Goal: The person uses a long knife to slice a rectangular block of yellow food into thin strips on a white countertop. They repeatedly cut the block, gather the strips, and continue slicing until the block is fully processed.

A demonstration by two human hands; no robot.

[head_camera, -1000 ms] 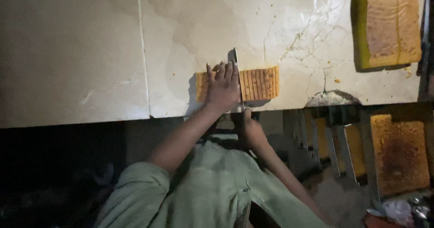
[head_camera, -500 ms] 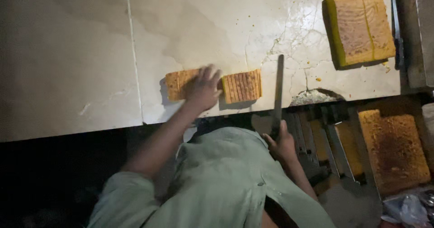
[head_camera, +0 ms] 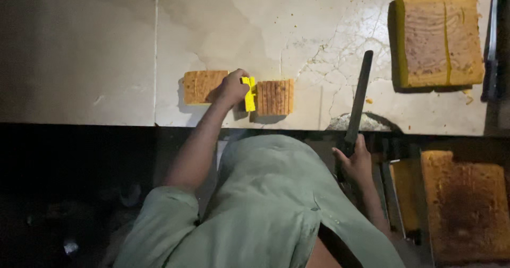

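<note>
A narrow strip of brown-topped sponge cake lies near the front edge of the pale stone counter (head_camera: 95, 50). Its left part (head_camera: 202, 86) is uncut, and its right part (head_camera: 274, 97) is cut into several thin slices. My left hand (head_camera: 232, 87) rests between the two parts, its fingers on one slice (head_camera: 249, 94) turned up so its yellow side shows. My right hand (head_camera: 353, 164) is below the counter edge, gripping the handle of a long dark knife (head_camera: 359, 95). The blade points away across the counter, clear of the strip.
A large block of yellow cake (head_camera: 438, 37) with a brown top sits at the counter's far right. Crumbs (head_camera: 366, 122) are heaped at the edge by the knife. Lower right, another big cake (head_camera: 467, 204) lies beside a metal rack (head_camera: 396, 193). The left side below the counter is dark.
The knife has left the cake strip and swung out to the right with my right hand. My left hand slid to the gap and tipped one slice up.
</note>
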